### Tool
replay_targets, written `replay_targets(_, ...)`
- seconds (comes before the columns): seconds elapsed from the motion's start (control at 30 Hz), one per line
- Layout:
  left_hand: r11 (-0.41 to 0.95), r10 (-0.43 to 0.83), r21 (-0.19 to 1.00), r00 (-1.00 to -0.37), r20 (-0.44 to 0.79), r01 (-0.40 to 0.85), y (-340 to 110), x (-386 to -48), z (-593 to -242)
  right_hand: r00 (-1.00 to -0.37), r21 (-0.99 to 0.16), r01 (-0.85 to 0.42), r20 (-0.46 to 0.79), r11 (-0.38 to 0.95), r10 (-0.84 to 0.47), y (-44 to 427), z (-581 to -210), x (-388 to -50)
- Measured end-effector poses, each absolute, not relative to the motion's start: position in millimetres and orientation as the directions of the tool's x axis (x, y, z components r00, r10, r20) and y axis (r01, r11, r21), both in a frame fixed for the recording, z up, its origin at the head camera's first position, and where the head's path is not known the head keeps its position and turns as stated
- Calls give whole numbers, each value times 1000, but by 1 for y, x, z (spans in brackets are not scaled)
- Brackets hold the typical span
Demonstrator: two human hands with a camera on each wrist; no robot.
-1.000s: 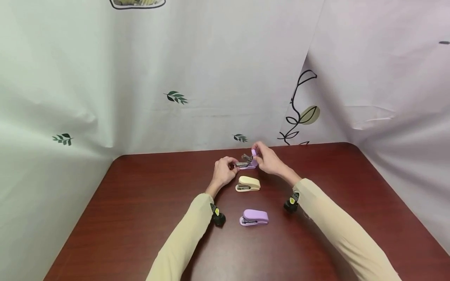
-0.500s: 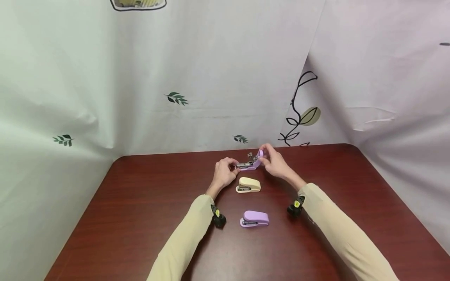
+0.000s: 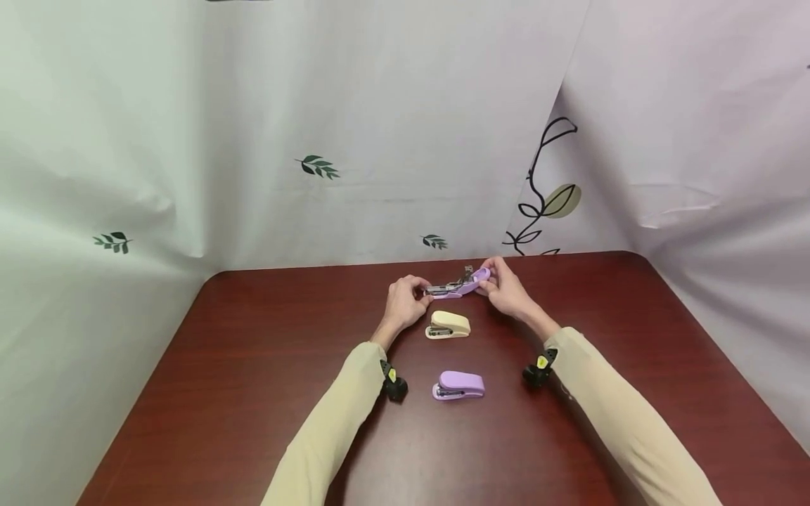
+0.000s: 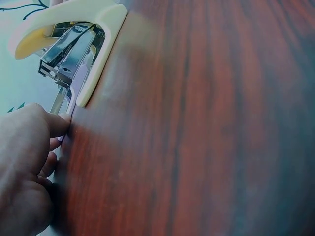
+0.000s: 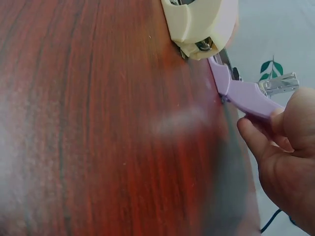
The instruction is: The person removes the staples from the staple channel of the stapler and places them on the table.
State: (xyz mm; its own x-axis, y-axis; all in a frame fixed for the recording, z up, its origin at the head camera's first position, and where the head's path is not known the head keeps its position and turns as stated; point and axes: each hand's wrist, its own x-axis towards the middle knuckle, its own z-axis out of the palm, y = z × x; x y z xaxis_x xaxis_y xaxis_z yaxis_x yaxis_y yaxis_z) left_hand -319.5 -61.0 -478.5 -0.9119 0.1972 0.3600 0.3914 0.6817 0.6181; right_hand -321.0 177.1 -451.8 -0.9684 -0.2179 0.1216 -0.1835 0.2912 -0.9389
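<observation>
Near the far edge of the table, a purple stapler (image 3: 448, 294) lies with its top swung far back to the right, showing the metal staple channel. My left hand (image 3: 405, 303) pinches the front end of its base between thumb and fingers. The raised purple top (image 5: 251, 98) is gripped by my right hand (image 3: 508, 289), and a metal piece stands up from it. Just in front of the hands sits a cream stapler (image 3: 449, 325), its top down. In the left wrist view the cream stapler (image 4: 110, 22) partly hides the purple one.
A second purple stapler (image 3: 458, 385), top down, lies closer to me on the dark red wooden table (image 3: 253, 393). White cloth (image 3: 380, 126) with printed leaves hangs behind the table and along its sides.
My right hand has moved right and swung the stapler's top further back, from nearly upright to a low slant. My left hand stays at the base. The head view has tilted slightly.
</observation>
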Motion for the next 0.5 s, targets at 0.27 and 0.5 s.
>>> replay_targets(0.27, 685, 191, 613, -909, 371, 394, -64, -318, -480, -968, -927, -173, 97, 334, -232, 182, -451, -316)
replay_targets(0.5, 676, 189, 622, -909, 372, 395, -63, -320, -480, -873, -611, -445, 458, 655, -166, 182, -415, -302)
